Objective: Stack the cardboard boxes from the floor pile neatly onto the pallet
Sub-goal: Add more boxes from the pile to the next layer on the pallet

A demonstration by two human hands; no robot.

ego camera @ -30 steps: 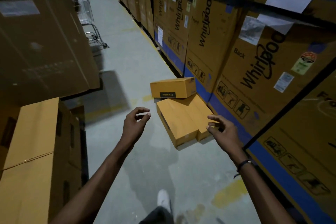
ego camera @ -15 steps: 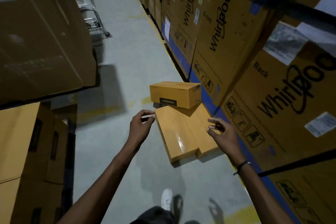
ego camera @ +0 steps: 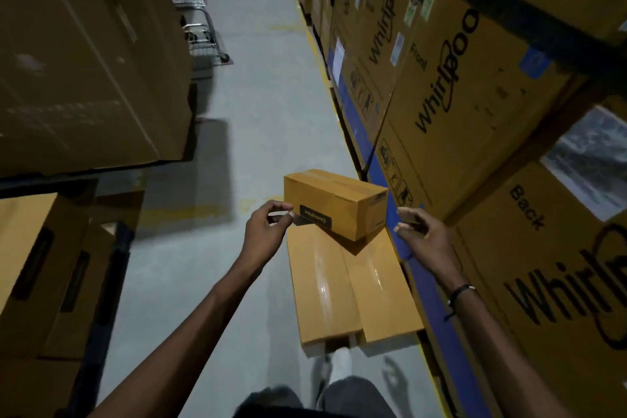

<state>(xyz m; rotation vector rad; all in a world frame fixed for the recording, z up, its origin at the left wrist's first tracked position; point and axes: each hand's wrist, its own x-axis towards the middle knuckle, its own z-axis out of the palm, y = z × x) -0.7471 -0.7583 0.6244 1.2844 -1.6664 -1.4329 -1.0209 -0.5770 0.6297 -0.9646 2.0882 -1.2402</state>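
A small orange cardboard box [ego camera: 334, 202] with a black label lies across the far ends of two flat orange boxes on the aisle floor, the left one [ego camera: 322, 285] and the right one [ego camera: 383, 288]. My left hand [ego camera: 266, 234] hovers at the small box's left near corner, fingers loosely curled, holding nothing. My right hand [ego camera: 422, 237] is stretched out just right of that box, fingers relaxed, a small gap between them and the cardboard. More orange boxes are stacked at the lower left [ego camera: 40, 268].
Tall Whirlpool appliance cartons [ego camera: 475, 85] wall the right side of the aisle. A large brown carton [ego camera: 84, 54] overhangs at the left. A metal cart [ego camera: 195, 10] stands farther down the grey concrete aisle [ego camera: 268, 78]. My shoe [ego camera: 341, 361] is by the flat boxes' near end.
I have stepped closer to the floor pile. Both hands have moved forward from beside the flat boxes to either side of the small top box.
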